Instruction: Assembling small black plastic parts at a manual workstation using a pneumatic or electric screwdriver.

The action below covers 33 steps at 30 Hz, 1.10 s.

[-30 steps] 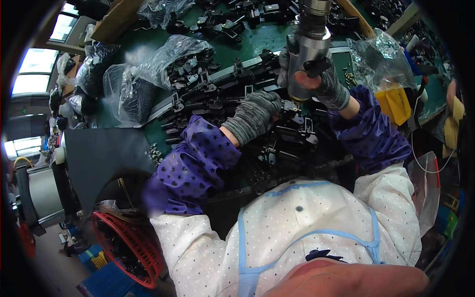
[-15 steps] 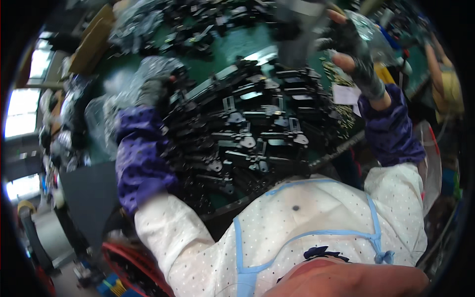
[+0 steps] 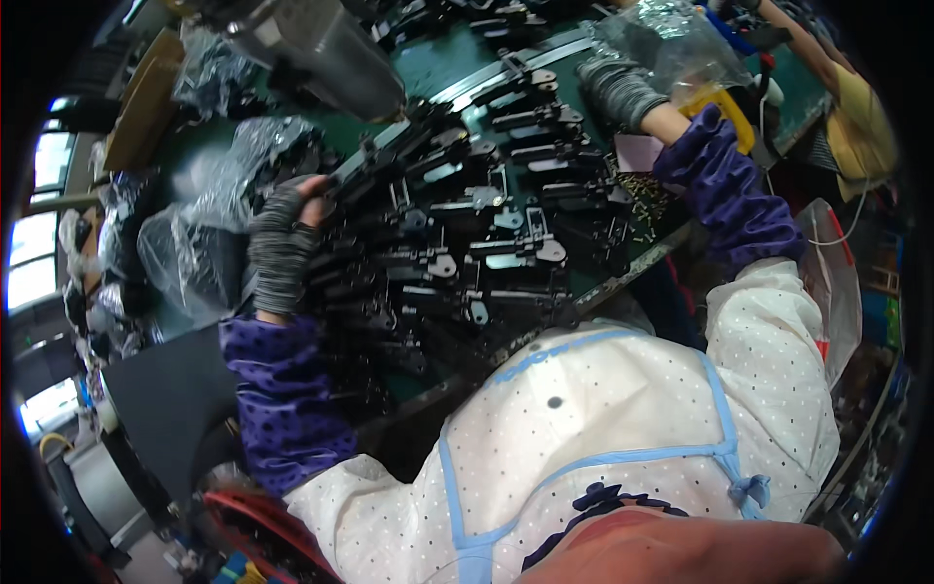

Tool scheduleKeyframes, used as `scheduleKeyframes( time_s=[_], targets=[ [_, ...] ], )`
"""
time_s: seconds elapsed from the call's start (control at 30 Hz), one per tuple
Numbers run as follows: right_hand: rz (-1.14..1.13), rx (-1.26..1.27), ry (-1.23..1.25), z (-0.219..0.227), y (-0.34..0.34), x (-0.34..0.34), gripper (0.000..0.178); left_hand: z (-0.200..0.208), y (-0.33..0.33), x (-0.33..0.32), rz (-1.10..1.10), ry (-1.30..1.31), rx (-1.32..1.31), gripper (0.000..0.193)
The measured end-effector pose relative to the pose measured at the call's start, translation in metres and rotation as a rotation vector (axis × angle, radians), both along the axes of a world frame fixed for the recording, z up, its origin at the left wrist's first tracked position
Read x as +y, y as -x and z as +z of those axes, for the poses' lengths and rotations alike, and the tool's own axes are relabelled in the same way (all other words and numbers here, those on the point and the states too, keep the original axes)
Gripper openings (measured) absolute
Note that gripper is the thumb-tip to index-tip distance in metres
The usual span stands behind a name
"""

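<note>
My left hand (image 3: 285, 243), in a grey striped fingerless glove, is at the left edge of a dense spread of black metal assemblies (image 3: 443, 263). Its thumb and fingertips are bent together against a black part; what lies between them is hidden. At the far right, my right hand (image 3: 623, 92) in a matching glove reaches to a clear plastic bag (image 3: 666, 44), its fingers out of sight. A grey metal power tool (image 3: 316, 54) hangs over the upper left, its tip pointing down toward the assemblies. Neither hand touches it.
Small brass-coloured screws (image 3: 642, 209) lie near the right table edge, beside a pale paper slip (image 3: 637, 154). Crumpled plastic wrap (image 3: 209, 195) and a cardboard sheet (image 3: 144, 102) are at left. Another person's arm (image 3: 803, 44) is at the upper right, past a yellow object (image 3: 722, 115).
My right hand, raised with fingers apart before, has gone down to the plastic bag. The power tool has swung to the left. My left hand has shifted slightly toward me.
</note>
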State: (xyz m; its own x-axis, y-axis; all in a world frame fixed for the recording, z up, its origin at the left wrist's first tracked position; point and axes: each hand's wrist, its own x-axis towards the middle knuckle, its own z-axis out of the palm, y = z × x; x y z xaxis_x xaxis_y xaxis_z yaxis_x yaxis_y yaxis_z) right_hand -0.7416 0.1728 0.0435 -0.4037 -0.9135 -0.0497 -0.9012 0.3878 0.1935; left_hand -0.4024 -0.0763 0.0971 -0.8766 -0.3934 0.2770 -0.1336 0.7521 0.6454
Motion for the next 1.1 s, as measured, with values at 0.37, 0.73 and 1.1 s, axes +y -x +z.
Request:
scheduleKeyframes(
  time_s=[0.37, 0.73, 1.1],
  targets=[
    [-0.011, -0.120, 0.247, 0.029, -0.020, 0.008, 0.015, -0.035, 0.036, 0.141, -0.261, 0.324, 0.230, 0.026],
    [0.370, -0.317, -0.161, 0.053, -0.149, 0.044, 0.025, -0.056, 0.040, 0.141, -0.302, 0.513, 0.019, 0.029],
    [0.579, -0.115, 0.116, 0.023, -0.170, 0.042, 0.019, -0.050, 0.038, 0.146, -0.223, 0.478, 0.120, 0.028]
  ],
)
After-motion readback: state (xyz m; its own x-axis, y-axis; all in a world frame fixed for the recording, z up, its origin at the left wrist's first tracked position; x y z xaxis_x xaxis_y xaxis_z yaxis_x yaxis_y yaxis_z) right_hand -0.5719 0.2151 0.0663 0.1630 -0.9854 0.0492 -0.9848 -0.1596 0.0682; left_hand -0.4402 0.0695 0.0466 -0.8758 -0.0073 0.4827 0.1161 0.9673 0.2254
